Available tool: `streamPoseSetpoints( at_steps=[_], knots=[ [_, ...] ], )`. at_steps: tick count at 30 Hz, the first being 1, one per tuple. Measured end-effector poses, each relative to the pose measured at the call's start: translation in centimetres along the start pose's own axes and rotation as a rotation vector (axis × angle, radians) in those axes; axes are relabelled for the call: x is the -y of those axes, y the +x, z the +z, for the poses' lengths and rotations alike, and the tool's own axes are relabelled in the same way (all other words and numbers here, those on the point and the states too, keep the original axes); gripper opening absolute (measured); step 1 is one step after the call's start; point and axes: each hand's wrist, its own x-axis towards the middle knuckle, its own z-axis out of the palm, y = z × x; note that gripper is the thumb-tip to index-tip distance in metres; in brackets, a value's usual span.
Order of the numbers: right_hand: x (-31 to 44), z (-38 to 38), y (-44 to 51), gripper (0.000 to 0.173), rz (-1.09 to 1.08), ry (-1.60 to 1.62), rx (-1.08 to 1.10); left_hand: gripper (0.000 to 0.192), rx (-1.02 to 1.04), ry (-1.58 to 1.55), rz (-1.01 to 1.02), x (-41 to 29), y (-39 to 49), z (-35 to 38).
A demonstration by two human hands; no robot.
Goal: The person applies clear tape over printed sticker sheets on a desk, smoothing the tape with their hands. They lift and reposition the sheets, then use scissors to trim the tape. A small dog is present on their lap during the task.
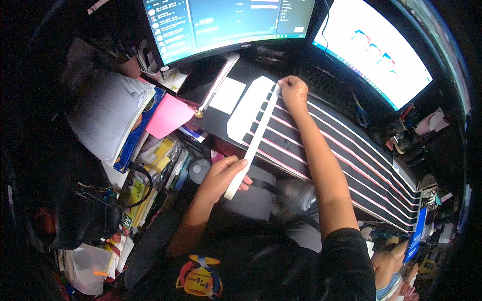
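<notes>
A long white strip [260,131], tape or paper, is stretched between my hands across the desk's edge. My right hand [295,92] pinches its far end against a white card [248,109] with cut corners. The strip's near end passes through my left hand [226,177], whose thumb and fingers grip it in front of my body. Several white ribbons with red edges [339,160] run side by side over the black desk from the card towards the right. Their left ends lie at the card, partly hidden under the strip. My right forearm crosses above them.
Two lit monitors [229,26] [372,49] stand behind. Left are a paper stack [113,116], a pink sheet [171,114] and a tablet-like dark device [203,81]. Scissors [362,114] lie right; a blue card [416,235] is at the ribbons' far end. Another person's legs [391,263] show lower right.
</notes>
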Motion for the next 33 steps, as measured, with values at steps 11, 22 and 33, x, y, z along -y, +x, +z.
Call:
streamPoseSetpoints(
  at_steps=[11, 22, 33],
  knots=[
    [-0.2, 0.1, 0.0, 0.020, -0.059, -0.105, -0.040, 0.033, -0.147, 0.050, 0.023, 0.3, 1.4, 0.4],
    [-0.2, 0.4, 0.0, 0.016, -0.048, -0.101, -0.032, 0.034, -0.215, 0.072, 0.003, 0.9, 1.8, 0.3],
    [-0.6, 0.6, 0.1, 0.018, -0.169, -0.144, -0.068, 0.034, -0.241, 0.076, 0.002, 1.4, 2.0, 0.2]
  ],
)
